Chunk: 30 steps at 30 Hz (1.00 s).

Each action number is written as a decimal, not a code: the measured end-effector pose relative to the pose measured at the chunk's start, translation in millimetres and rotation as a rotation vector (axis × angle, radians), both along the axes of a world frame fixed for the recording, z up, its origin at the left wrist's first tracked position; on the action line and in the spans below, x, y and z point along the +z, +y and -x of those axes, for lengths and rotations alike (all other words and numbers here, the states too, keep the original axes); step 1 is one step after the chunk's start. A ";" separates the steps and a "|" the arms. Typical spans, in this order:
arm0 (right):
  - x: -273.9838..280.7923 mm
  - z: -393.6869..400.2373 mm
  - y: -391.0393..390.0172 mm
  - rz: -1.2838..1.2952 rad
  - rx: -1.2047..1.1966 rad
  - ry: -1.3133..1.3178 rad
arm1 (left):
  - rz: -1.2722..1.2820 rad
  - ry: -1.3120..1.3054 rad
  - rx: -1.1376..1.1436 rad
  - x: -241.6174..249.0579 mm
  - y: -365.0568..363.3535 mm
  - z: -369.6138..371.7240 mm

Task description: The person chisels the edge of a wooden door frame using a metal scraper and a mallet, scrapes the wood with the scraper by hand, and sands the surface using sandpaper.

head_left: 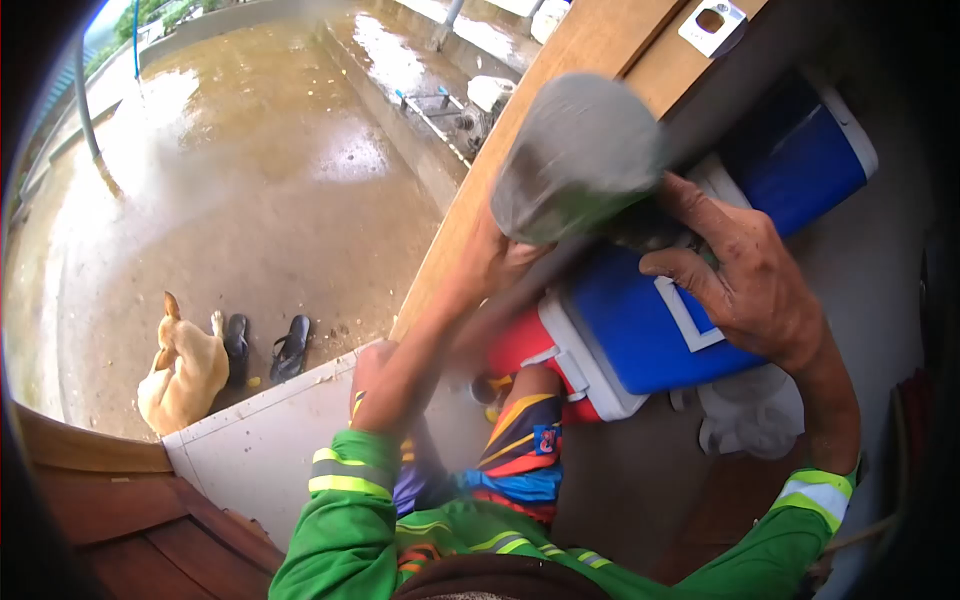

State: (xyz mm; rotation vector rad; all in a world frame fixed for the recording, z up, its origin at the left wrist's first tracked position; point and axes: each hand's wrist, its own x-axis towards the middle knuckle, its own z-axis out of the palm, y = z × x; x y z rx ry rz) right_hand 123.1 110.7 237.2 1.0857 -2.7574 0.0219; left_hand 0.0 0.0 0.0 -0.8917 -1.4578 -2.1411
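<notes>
1 grey object (580, 150) (blurred): left hand (508, 255) fingers curled on it, right hand (745, 275) fingers parted, gripping dark end.

Runs bright green along the sleeves (335, 540) at bottom left of centre and lower right, banded in fluorescent yellow and pale grey. Mixes orange, black, yellow and bright blue over the shorts (520, 455) at lower centre, with slanting stripes and a blue patch (545, 440) marked in red. Looks dull grey on the blurred object (580, 150) at upper centre. Turns deep blue with white edging on the coolers (640, 330) right of centre and at upper right. Shows light orange-brown on the wooden beam (590, 45) at upper centre, dark reddish brown on the panels (130, 500) at lower left, tan on the dog (190, 370) and black on the flip-flops (291, 350) at left.
</notes>
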 end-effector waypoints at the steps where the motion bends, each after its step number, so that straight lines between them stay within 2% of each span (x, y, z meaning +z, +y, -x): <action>1: 7.8 -0.8 -7.9 -0.006 -0.009 -0.011 | -0.080 -0.060 -0.092 2.2 2.5 1.8; 3: 5.4 -4.9 -11.1 0.026 -0.028 -0.014 | -0.115 -0.008 -0.057 5.6 -2.9 -1.1; 5: -2.0 1.1 -1.0 0.000 -0.045 0.015 | -0.122 0.227 0.199 22.3 3.6 6.1; 7: -9.4 5.6 7.9 -0.013 -0.052 0.058 | -0.079 0.227 0.134 20.5 6.2 11.2; 8: -9.6 6.1 10.1 -0.021 -0.050 0.085 | -0.030 0.156 -0.002 11.5 4.0 13.9; 10: -1.4 3.1 8.8 0.015 -0.069 0.063 | -0.110 0.012 -0.212 12.2 2.6 5.6; 11: 5.8 -0.1 5.0 0.015 -0.084 0.096 | -0.144 0.007 -0.212 13.5 1.0 1.5; 12: 11.4 -7.6 3.3 0.019 -0.115 0.115 | -0.135 0.022 -0.176 15.9 1.2 0.5; 13: 20.1 -13.3 5.8 0.058 -0.141 0.124 | -0.019 0.140 0.141 21.8 2.2 5.2; 15: 34.8 -24.4 18.5 0.248 -0.387 -0.052 | -0.022 0.176 0.119 23.0 1.8 10.5; 16: 31.4 -24.2 21.0 0.278 -0.437 -0.110 | -0.024 0.197 0.108 21.1 1.2 10.8; 18: 4.5 -6.8 14.8 0.075 -0.229 -0.041 | -0.129 0.065 -0.183 15.0 1.8 8.3; 19: -0.7 -3.4 13.0 -0.019 -0.124 0.006 | -0.137 0.043 -0.166 16.9 1.7 5.2; 20: 2.3 -2.8 10.7 0.001 -0.078 -0.005 | -0.145 0.021 -0.149 18.8 1.6 2.2; 22: 14.0 -11.9 5.1 0.150 -0.183 -0.060 | -0.119 0.033 -0.049 17.9 6.2 2.9; 23: 17.7 -13.7 15.9 -0.155 -0.080 0.138 | -0.086 0.073 0.040 17.6 8.3 9.5; 25: 25.2 -16.9 37.5 -0.699 0.148 0.732 | -0.040 0.165 0.109 19.0 2.7 9.6; 26: 16.1 -10.9 44.8 -0.694 0.158 0.724 | -0.013 0.171 0.119 19.8 1.3 9.6; 27: 8.8 -7.5 31.7 -0.496 0.046 0.451 | 0.013 0.180 0.133 21.0 0.0 9.1; 29: -5.4 -0.6 5.4 0.039 -0.170 -0.007 | -0.074 -0.040 -0.148 19.2 1.5 3.8; 30: -0.3 -0.9 3.9 0.035 -0.119 0.058 | -0.070 -0.050 -0.146 19.5 0.7 6.9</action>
